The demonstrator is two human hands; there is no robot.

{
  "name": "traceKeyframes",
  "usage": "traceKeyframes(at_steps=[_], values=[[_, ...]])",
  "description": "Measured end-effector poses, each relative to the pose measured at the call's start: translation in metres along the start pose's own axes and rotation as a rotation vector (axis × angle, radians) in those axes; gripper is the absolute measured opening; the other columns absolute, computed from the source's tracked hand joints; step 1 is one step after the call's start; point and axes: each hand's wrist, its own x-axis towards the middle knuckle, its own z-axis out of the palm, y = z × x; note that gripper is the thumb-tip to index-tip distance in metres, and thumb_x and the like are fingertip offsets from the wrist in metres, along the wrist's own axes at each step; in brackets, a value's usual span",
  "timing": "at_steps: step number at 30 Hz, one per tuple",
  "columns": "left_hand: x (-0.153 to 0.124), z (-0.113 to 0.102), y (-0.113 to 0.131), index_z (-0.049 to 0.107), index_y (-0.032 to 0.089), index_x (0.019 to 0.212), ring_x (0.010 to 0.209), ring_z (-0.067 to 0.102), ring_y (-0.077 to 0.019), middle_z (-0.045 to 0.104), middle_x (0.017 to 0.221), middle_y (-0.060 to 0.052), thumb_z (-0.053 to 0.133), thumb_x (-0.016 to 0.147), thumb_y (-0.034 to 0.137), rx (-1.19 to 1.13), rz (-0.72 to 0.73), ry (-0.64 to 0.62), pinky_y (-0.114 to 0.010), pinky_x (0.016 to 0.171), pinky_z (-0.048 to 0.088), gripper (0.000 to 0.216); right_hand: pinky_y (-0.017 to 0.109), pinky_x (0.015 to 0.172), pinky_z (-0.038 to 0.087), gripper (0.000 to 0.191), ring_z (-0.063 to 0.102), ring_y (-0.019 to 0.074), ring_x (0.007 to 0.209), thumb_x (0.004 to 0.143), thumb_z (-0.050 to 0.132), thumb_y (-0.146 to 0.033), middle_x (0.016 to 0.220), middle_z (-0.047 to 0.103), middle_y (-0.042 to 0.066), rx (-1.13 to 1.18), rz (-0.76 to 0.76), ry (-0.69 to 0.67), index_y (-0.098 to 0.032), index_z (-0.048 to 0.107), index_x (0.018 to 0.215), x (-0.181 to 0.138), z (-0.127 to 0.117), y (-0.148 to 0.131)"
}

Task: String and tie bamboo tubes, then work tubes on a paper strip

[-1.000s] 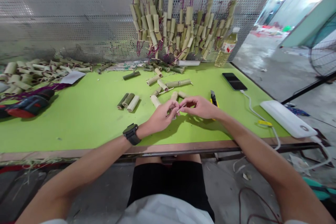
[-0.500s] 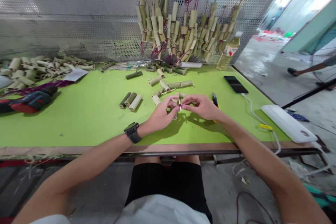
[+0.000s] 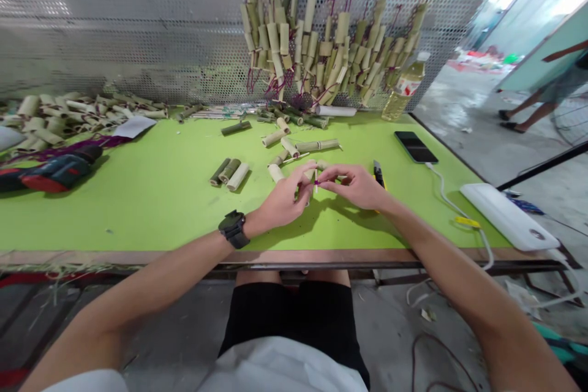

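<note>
Over the green table top, my left hand (image 3: 289,197) is closed in a pinch at a thin pale stick (image 3: 316,176) that stands roughly upright. Purple cord (image 3: 316,182) is wound about the stick's middle. From the other side, my right hand (image 3: 356,187) pinches the cord with thumb and forefinger. The fingertips partly hide where stick and cord meet. Just behind my left hand lie short bamboo tubes (image 3: 275,173), some covered by the fingers. A utility knife (image 3: 378,174) with a yellow handle lies beside my right hand, partly behind it.
Strung bamboo tubes (image 3: 316,49) hang on the perforated metal panel. Three cut tubes (image 3: 229,173) lie left, near a power drill (image 3: 62,168) and a bamboo heap (image 3: 50,116). Rightward are an oil bottle (image 3: 405,89), phone (image 3: 416,147) and white power bank (image 3: 508,215). A person (image 3: 558,82) is beyond.
My hands stay almost in place, pinching at the stick and cord. The view has shifted slightly. More of the person at the far right is now visible.
</note>
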Motion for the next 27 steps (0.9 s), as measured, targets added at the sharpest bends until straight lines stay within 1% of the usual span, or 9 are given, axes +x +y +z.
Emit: traceKeyframes(at_steps=[4, 9, 12, 15, 19, 21, 23, 27], values=[[0.0006, -0.0009, -0.0018, 0.053, 0.018, 0.151, 0.069, 0.056, -0.0176, 0.068, 0.086, -0.003, 0.043, 0.111, 0.029, 0.095, 0.042, 0.006, -0.031, 0.066, 0.044, 0.043, 0.030, 0.062, 0.048, 0.034, 0.073, 0.0232, 0.090, 0.091, 0.076, -0.053, 0.101, 0.082, 0.009, 0.006, 0.004, 0.001, -0.023, 0.084, 0.105, 0.0000, -0.0011, 0.0013], [0.0023, -0.0008, -0.0017, 0.047, 0.014, 0.157, 0.064, 0.054, -0.0171, 0.067, 0.080, -0.002, 0.042, 0.108, 0.025, 0.117, 0.066, -0.045, -0.030, 0.064, 0.041, 0.051, 0.031, 0.065, 0.050, 0.036, 0.075, 0.0241, 0.093, 0.090, 0.077, -0.052, 0.102, 0.082, 0.009, 0.031, -0.003, -0.018, -0.023, 0.082, 0.111, 0.0001, -0.0017, 0.0041], [0.0021, -0.0009, -0.0016, 0.046, 0.011, 0.157, 0.064, 0.055, -0.0175, 0.066, 0.080, -0.002, 0.043, 0.109, 0.029, 0.101, 0.032, -0.043, -0.030, 0.062, 0.040, 0.052, 0.031, 0.067, 0.052, 0.034, 0.076, 0.0242, 0.092, 0.091, 0.077, -0.050, 0.101, 0.082, 0.008, 0.033, -0.004, -0.026, -0.024, 0.081, 0.112, -0.0001, -0.0015, 0.0010], [0.0017, -0.0018, -0.0017, 0.048, 0.009, 0.155, 0.065, 0.057, -0.0178, 0.067, 0.080, -0.002, 0.045, 0.109, 0.033, 0.088, -0.014, -0.034, -0.030, 0.063, 0.042, 0.053, 0.033, 0.071, 0.054, 0.033, 0.076, 0.0248, 0.094, 0.091, 0.077, -0.050, 0.098, 0.082, 0.008, 0.041, -0.008, -0.019, -0.023, 0.080, 0.111, -0.0002, -0.0015, -0.0028], [0.0023, -0.0027, -0.0027, 0.049, 0.011, 0.155, 0.066, 0.057, -0.0181, 0.067, 0.080, -0.002, 0.046, 0.107, 0.030, 0.110, -0.019, -0.045, -0.030, 0.064, 0.042, 0.051, 0.035, 0.077, 0.055, 0.032, 0.076, 0.0240, 0.092, 0.091, 0.078, -0.049, 0.096, 0.081, 0.007, 0.047, -0.017, -0.024, -0.023, 0.079, 0.110, -0.0002, -0.0015, -0.0034], [0.0033, -0.0030, -0.0032, 0.052, 0.014, 0.152, 0.064, 0.055, -0.0180, 0.066, 0.079, -0.002, 0.045, 0.106, 0.027, 0.132, 0.005, -0.054, -0.030, 0.063, 0.040, 0.048, 0.035, 0.077, 0.055, 0.031, 0.076, 0.0239, 0.092, 0.091, 0.078, -0.048, 0.096, 0.081, 0.006, 0.043, -0.019, -0.029, -0.024, 0.079, 0.109, -0.0002, -0.0011, -0.0022], [0.0042, -0.0035, -0.0034, 0.059, 0.018, 0.144, 0.062, 0.053, -0.0180, 0.064, 0.076, -0.001, 0.045, 0.106, 0.026, 0.151, 0.018, -0.067, -0.030, 0.061, 0.038, 0.042, 0.035, 0.077, 0.055, 0.029, 0.076, 0.0238, 0.092, 0.090, 0.078, -0.048, 0.098, 0.081, 0.007, 0.044, -0.028, -0.028, -0.024, 0.079, 0.107, -0.0004, -0.0004, -0.0010], [0.0050, -0.0053, -0.0036, 0.062, 0.018, 0.132, 0.060, 0.051, -0.0179, 0.060, 0.073, 0.000, 0.045, 0.106, 0.028, 0.157, -0.001, -0.068, -0.030, 0.057, 0.035, 0.033, 0.033, 0.072, 0.053, 0.025, 0.075, 0.0232, 0.090, 0.090, 0.078, -0.046, 0.099, 0.081, 0.007, 0.036, -0.035, -0.043, -0.023, 0.076, 0.102, -0.0010, 0.0008, -0.0004]])
